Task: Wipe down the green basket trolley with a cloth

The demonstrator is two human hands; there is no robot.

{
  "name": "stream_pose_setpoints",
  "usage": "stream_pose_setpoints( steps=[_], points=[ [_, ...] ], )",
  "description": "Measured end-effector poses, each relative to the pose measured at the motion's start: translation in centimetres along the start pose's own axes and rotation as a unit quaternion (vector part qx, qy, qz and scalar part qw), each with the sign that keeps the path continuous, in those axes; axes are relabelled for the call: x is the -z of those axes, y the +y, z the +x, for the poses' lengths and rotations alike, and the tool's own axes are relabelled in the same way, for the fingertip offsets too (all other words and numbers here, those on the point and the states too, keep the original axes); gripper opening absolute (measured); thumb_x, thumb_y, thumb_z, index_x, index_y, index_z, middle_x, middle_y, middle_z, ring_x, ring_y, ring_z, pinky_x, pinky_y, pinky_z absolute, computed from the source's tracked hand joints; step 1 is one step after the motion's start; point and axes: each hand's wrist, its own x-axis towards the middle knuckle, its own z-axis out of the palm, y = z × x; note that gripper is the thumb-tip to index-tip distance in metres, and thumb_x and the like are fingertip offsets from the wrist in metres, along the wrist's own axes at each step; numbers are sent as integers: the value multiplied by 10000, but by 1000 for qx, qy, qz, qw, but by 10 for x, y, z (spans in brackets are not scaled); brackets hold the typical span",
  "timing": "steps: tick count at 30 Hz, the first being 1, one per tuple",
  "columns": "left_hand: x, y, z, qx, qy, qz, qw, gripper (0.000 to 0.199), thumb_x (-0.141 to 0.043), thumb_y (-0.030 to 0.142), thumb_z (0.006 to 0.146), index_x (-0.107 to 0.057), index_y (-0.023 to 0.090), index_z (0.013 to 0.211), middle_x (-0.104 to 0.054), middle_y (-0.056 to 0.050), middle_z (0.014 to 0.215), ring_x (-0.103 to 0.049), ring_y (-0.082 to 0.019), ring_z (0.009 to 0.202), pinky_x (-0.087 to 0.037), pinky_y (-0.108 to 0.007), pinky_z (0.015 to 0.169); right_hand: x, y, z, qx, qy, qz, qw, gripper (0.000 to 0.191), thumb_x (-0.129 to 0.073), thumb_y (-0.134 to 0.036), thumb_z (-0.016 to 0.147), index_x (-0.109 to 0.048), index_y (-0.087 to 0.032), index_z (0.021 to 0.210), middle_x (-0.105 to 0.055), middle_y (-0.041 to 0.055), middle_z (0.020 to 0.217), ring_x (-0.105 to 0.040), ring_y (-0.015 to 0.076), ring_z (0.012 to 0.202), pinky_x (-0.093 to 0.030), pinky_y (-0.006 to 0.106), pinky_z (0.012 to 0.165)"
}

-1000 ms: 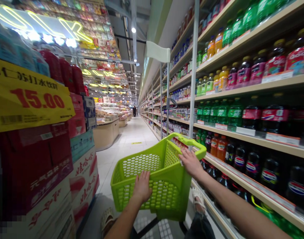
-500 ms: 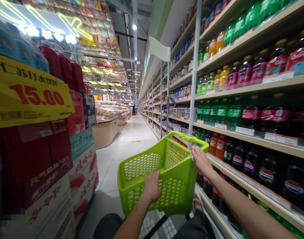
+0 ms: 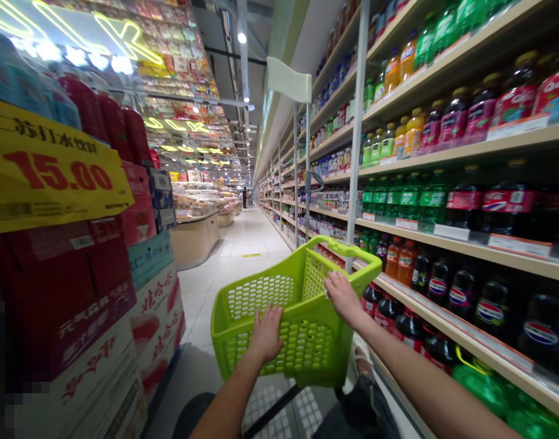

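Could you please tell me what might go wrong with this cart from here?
The cart has its handle end turned toward the shelf, so a push that way might knock the bottles. The left grip and right grip are on the near rim rather than the handle, so the cart could swerve. A foot is by the cart's lower part and might get bumped.

The left fingers partly hide the green cart; a distant person is indistinct.
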Motion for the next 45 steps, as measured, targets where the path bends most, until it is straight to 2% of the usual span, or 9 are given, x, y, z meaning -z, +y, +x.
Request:
stream_pose_setpoints(
  steps=[3, 5, 12, 18, 25, 32, 37, 41, 45],
  points=[
    [-2, -8, -6, 12, 16, 16, 1000, 790, -462, 223, 592, -276, 155, 1356, -230, -66, 1457, -79, -240, 1357, -16, -485, 1086, -7, -33, 3, 118, -27, 46, 992, 376, -452, -62, 802, -560, -146, 1153, -537, 127, 1214, -405, 248, 1193, -335, 427, 1001],
    [-4, -14, -10, 20, 29, 24, 999, 793, -449, 196, 586, -274, 172, 1360, -224, -63, 1460, -71, -233, 1359, -22, -473, 1087, -5, -37, 7, 139, -33, 43, 989, 380, -447, -58, 802, -565, -160, 1148, -543, 110, 1211, -416, 241, 1182, -343, 415, 995],
    [0, -28, -19, 57, 41, 29, 997, 790, -455, 209, 592, -272, 190, 1360, -237, -70, 1455, -92, -237, 1356, -25, -483, 1081, 31, 18, 18, -65, 3, -71, 995, 391, -400, -67, 808, -549, -97, 1168, -504, 171, 1242, -425, 299, 1157, -352, 448, 958],
    [4, -30, -13, 84, 17, 13, 996, 780, -468, 244, 590, -291, 182, 1347, -277, -62, 1437, -129, -237, 1349, -43, -508, 1076, 13, -18, 14, 132, -3, 5, 991, 365, -427, -70, 787, -609, -192, 1080, -576, 80, 1162, -446, 235, 1131, -366, 399, 960],
    [8, -30, -11, 86, 16, -24, 996, 732, -455, 266, 614, -315, 171, 1326, -311, -70, 1421, -156, -233, 1342, -30, -529, 1068, 31, 40, 9, -82, 82, -56, 992, 311, -429, -114, 800, -605, -165, 1051, -511, 142, 1197, -408, 284, 1147, -362, 441, 935],
    [6, -30, -10, 105, 36, -55, 992, 687, -468, 250, 613, -371, 182, 1290, -363, -77, 1395, -212, -228, 1325, -33, -505, 1075, 13, -24, 13, 174, 9, 57, 983, 295, -463, -82, 769, -600, -177, 1011, -559, 103, 1123, -423, 225, 1121, -342, 394, 961],
    [5, -30, -14, 93, 44, -56, 993, 679, -467, 243, 607, -381, 184, 1278, -379, -74, 1384, -216, -235, 1322, -46, -512, 1074, 48, 6, 29, -20, -71, -15, 997, 245, -460, -141, 785, -618, -181, 968, -584, 97, 982, -502, 219, 919, -386, 337, 810],
    [6, -30, -16, 83, 42, -62, 994, 668, -473, 252, 607, -391, 195, 1268, -383, -68, 1383, -219, -233, 1321, -49, -512, 1074, 65, 25, 26, -21, -89, -27, 995, 211, -456, -163, 783, -632, -174, 899, -579, 94, 904, -495, 225, 869, -388, 319, 751],
    [7, -32, -15, 66, 32, -70, 995, 681, -477, 269, 614, -376, 201, 1284, -355, -63, 1401, -203, -224, 1329, -20, -512, 1074, 50, 2, 14, -7, -47, -13, 999, 247, -436, -120, 792, -623, -156, 949, -579, 106, 948, -480, 231, 929, -380, 339, 829]
  ],
)
